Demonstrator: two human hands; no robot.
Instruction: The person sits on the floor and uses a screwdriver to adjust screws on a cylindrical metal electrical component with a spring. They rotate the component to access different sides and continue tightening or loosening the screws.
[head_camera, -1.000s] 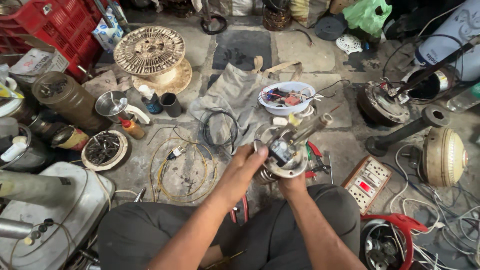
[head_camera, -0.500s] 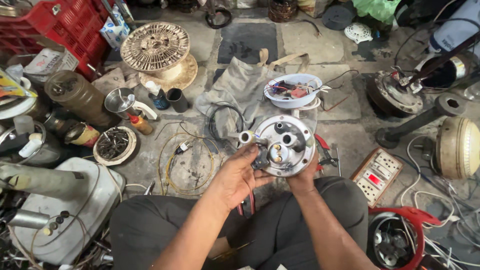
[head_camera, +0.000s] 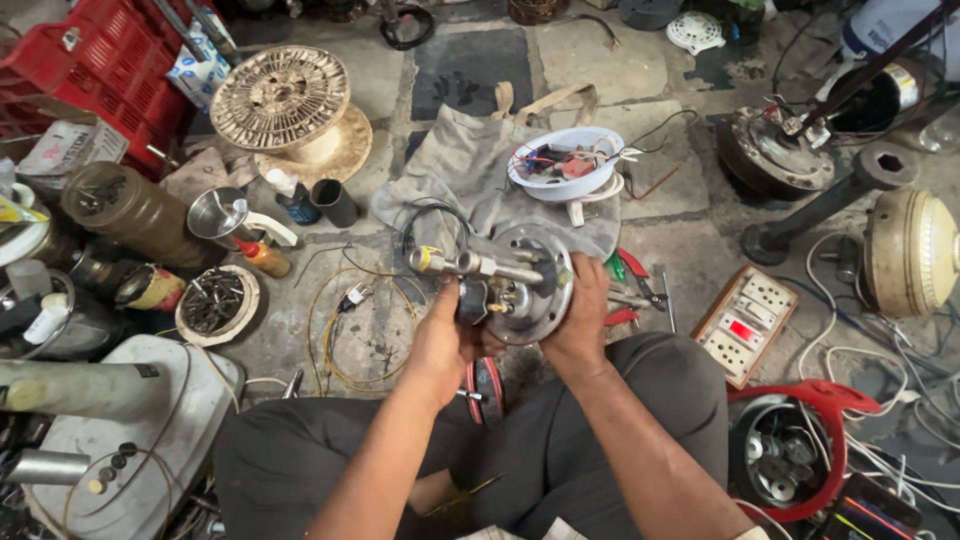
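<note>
Person: both forearms bare to the elbow, no sleeves, no gloves. Left hand (head_camera: 445, 335) and right hand (head_camera: 580, 325) carry no rings or watch. Legs clad in dark grey trousers (head_camera: 300, 470), plain fabric.

Near the frame's centre, the left hand (head_camera: 447, 340) and right hand (head_camera: 580, 325) together gripped a round metal motor cover (head_camera: 535, 285) with its shaft (head_camera: 470, 263) pointing left. A white bowl (head_camera: 565, 162) of parts sat above it on grey cloth (head_camera: 450, 170), a switchboard (head_camera: 745, 322) lower right.

Stone floor (head_camera: 660, 175): grey cloth (head_camera: 455, 170), wooden spool (head_camera: 285, 105), switchboard (head_camera: 745, 322).
</note>
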